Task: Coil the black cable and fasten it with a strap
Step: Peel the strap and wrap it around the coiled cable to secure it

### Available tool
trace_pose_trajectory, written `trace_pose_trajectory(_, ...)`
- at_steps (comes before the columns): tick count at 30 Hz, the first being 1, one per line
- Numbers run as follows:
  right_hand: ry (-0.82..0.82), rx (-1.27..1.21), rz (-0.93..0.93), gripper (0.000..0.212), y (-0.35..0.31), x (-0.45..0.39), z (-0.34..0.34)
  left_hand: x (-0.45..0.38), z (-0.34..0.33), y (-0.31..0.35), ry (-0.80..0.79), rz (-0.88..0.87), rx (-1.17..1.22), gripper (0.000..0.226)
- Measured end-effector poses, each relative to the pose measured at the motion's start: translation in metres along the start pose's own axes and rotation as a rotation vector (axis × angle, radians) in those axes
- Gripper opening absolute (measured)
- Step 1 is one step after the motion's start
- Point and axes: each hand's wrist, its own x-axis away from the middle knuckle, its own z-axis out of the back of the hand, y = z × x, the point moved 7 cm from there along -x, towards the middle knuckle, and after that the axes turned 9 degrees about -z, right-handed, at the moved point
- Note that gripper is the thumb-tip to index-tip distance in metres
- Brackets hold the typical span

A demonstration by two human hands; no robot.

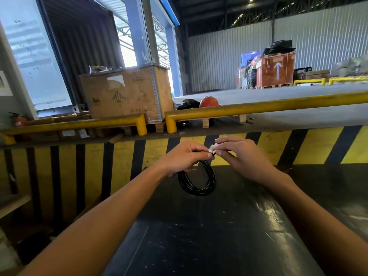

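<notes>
My left hand (184, 156) gripped the coiled black cable (197, 180) hanging below; my right hand (237, 151) pinched the pale strap (212, 149) at its top.

The black cable (197, 181) is looking like smooth, glossy plastic, its loops catching thin highlights. The strap (212, 149) is showing as a small pale, matt piece, too small to tell its material. Near, the black worktop (209, 236) is shining glossily, with fine scratches and pale specks. Beyond it, the striped wall (298, 148) is wearing scuffed, matt yellow and black paint. The yellow rail (278, 105) is looking like painted metal, chipped and dull. Far left, the crate (123, 94) is appearing as rough, matt board with metal edging.
</notes>
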Motion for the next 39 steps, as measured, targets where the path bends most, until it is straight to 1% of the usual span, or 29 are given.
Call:
trace_pose_trajectory(4, 0.063, -0.001, -0.039, 0.02, 0.006, 0.001, -0.008, 0.001, -0.002, 0.005, 0.007, 0.002, -0.025, 0.019)
trace_pose_trajectory(6, 0.129, -0.053, -0.118, 0.019, 0.013, 0.0, -0.01, 0.0, -0.002, 0.007, 0.023, -0.012, -0.014, 0.019)
trace_pose_trajectory(8, 0.199, -0.198, -0.305, 0.02, 0.032, -0.002, -0.008, 0.0, -0.006, 0.007, 0.025, -0.032, 0.007, 0.017)
trace_pose_trajectory(10, 0.259, -0.432, -0.512, 0.024, 0.052, -0.002, -0.006, 0.001, -0.011, 0.007, 0.023, -0.054, 0.032, 0.016)
trace_pose_trajectory(12, 0.275, -0.57, -0.58, 0.025, 0.059, -0.001, -0.009, 0.002, -0.012, 0.006, 0.034, -0.062, 0.052, 0.015)
trace_pose_trajectory(15, 0.265, -0.639, -0.546, 0.024, 0.054, -0.001, -0.011, 0.002, -0.01, 0.001, 0.059, -0.061, 0.077, 0.015)
trace_pose_trajectory(17, 0.288, -0.61, -0.497, 0.02, 0.051, -0.001, -0.005, 0.003, -0.008, -0.005, 0.101, -0.049, 0.104, 0.015)
trace_pose_trajectory(19, 0.307, -0.461, -0.424, 0.015, 0.047, -0.001, 0.002, 0.003, -0.006, -0.011, 0.138, -0.027, 0.131, 0.023)
trace_pose_trajectory(22, 0.266, -0.196, -0.306, 0.012, 0.036, 0.0, 0.002, 0.004, -0.002, -0.019, 0.178, 0.005, 0.223, 0.035)
trace_pose_trajectory(26, 0.239, -0.096, -0.246, 0.006, 0.029, 0.006, -0.004, 0.003, 0.002, -0.018, 0.247, 0.013, 0.449, 0.032)
trace_pose_trajectory(28, 0.209, -0.066, -0.194, 0.006, 0.021, 0.009, -0.009, 0.002, 0.003, -0.014, 0.269, 0.004, 0.515, 0.03)
trace_pose_trajectory(29, 0.196, -0.08, -0.193, 0.006, 0.018, 0.009, -0.011, 0.001, 0.003, -0.013, 0.277, 0.0, 0.521, 0.03)
trace_pose_trajectory(31, 0.177, -0.177, -0.253, 0.007, 0.015, 0.009, -0.013, 0.0, 0.004, -0.012, 0.296, -0.004, 0.488, 0.031)
trace_pose_trajectory(34, 0.055, -0.45, -0.355, 0.005, 0.019, 0.005, -0.017, 0.0, 0.005, -0.015, 0.322, -0.004, 0.417, 0.032)
trace_pose_trajectory(36, -0.044, -0.587, -0.34, 0.004, 0.018, 0.004, -0.017, 0.002, 0.004, -0.016, 0.323, -0.008, 0.393, 0.029)
trace_pose_trajectory(39, -0.093, -0.633, -0.302, 0.01, 0.015, 0.005, -0.015, 0.003, -0.002, -0.014, 0.286, -0.002, 0.412, 0.026)
